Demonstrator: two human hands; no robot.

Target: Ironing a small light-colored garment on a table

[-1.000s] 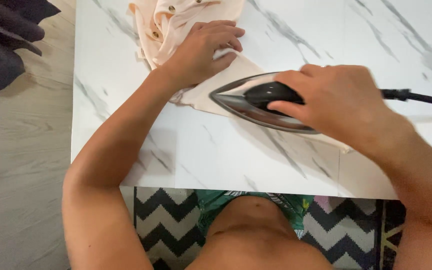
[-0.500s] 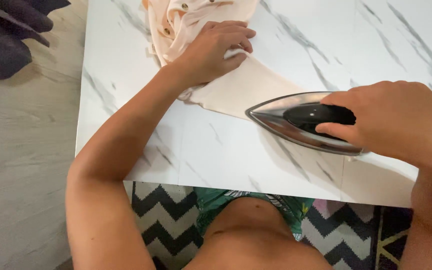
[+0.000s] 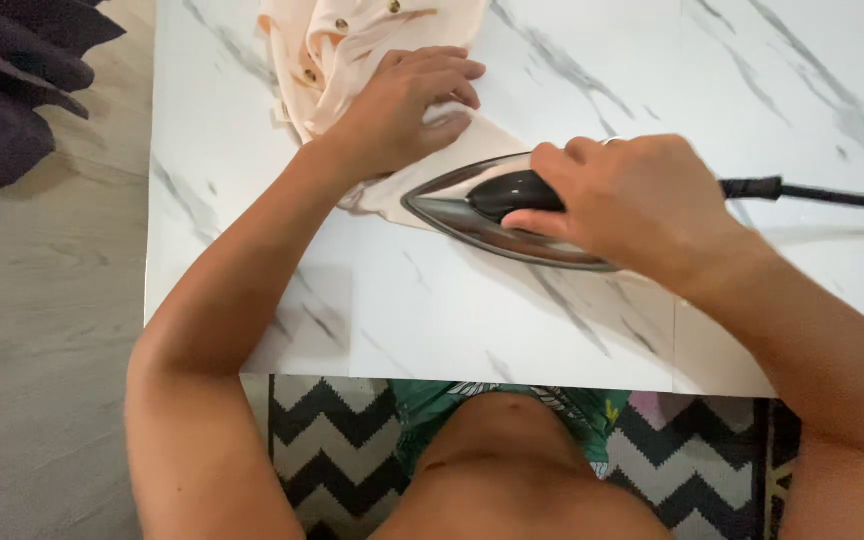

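Head view is showing ironing under way on the white marble-patterned table [image 3: 252,250]: the left hand [image 3: 402,105] is pinning the peach buttoned garment [image 3: 352,40] at far left, while the right hand [image 3: 632,200] is clamped around the iron [image 3: 482,205] on its near strip; the next pass probably needs that cloth kept taut.

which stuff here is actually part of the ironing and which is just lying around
In use:
- iron, gripped by the right hand
- peach garment, pinned flat by the left hand
- black cord running from the iron
- marble-look table under the cloth

Lying about:
- dark fabric on the floor, top left
- zigzag rug under the table edge
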